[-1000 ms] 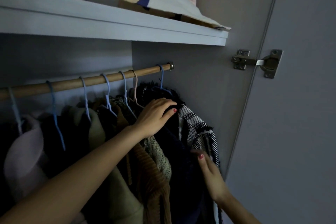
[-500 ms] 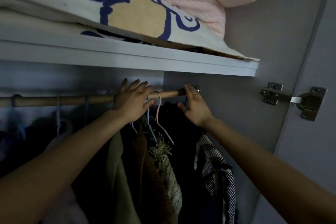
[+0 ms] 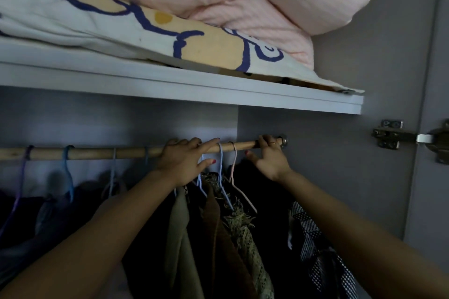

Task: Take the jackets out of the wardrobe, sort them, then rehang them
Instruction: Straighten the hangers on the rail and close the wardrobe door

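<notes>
Jackets (image 3: 216, 238) hanging straight below wooden rail (image 3: 97, 152), running left-right; left hand (image 3: 184, 162) draped open over rail among hooks, right hand (image 3: 269, 158) gripping rail's end.

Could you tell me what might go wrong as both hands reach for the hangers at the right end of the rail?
1. The left hand covers several hanger hooks bunched on the wooden rail; lifting them together could tangle them or drop a jacket.
2. The fringed green jacket hangs pressed against the pink hanger, so its loose threads may snag.
3. The right hand works close to the rail's end bracket, leaving little room to unhook.
</notes>
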